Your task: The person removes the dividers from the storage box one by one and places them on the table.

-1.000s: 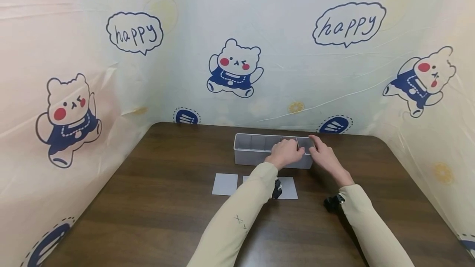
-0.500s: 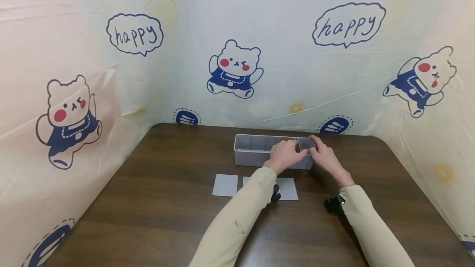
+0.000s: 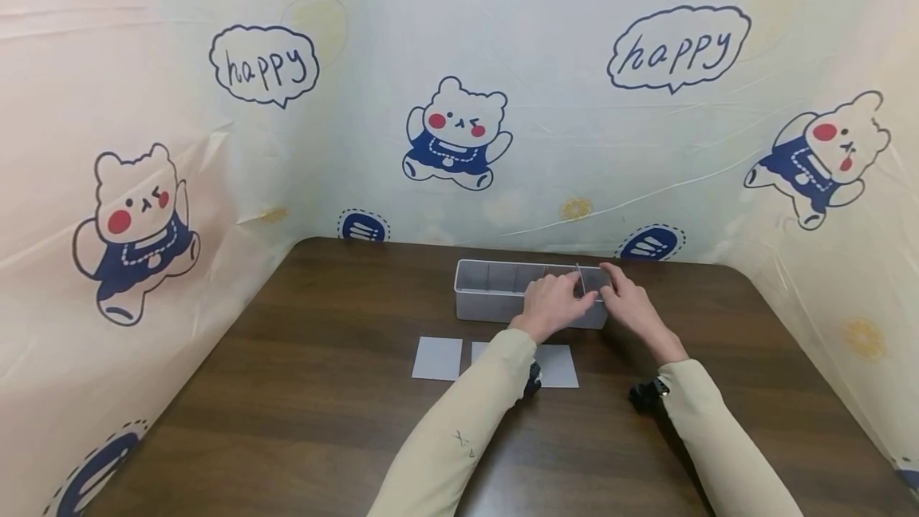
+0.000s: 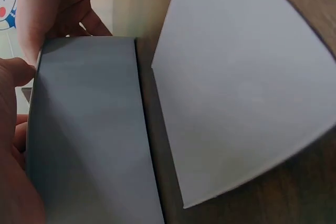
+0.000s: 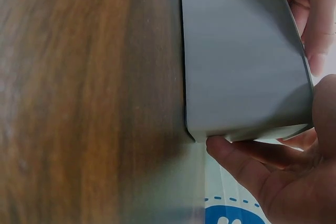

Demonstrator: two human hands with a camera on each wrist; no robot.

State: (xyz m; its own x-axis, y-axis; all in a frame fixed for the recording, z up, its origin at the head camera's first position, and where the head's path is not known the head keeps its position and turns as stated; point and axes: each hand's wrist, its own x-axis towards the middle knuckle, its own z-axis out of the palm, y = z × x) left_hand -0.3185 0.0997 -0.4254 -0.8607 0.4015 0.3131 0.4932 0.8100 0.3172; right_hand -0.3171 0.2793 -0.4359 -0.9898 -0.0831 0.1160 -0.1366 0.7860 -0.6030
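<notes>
A long grey storage box (image 3: 491, 306) with several compartments stands toward the back of the table, its open top facing up. My left hand (image 3: 550, 303) reaches over its front rim and pinches a thin upright divider (image 3: 582, 282) near the right end, thumb on the right side and fingers on the left. The divider's top edge pokes slightly above the box's back rim. My right hand (image 3: 632, 305) grips the box's right end; in the right wrist view, fingers (image 5: 236, 163) press the end wall. Most of the left fingers are hidden inside the box.
White square cards lie in a row on the brown wooden table (image 3: 287, 421) in front of the box. The left card (image 3: 437, 358) and right card (image 3: 558, 366) show; my left sleeve covers most of the middle card (image 3: 479, 348). A printed curtain (image 3: 459, 38) surrounds the table.
The divider under my left hand has tilted and risen slightly, shifting a little to the right. My left hand has turned slightly, and my right hand stays at the box's end.
</notes>
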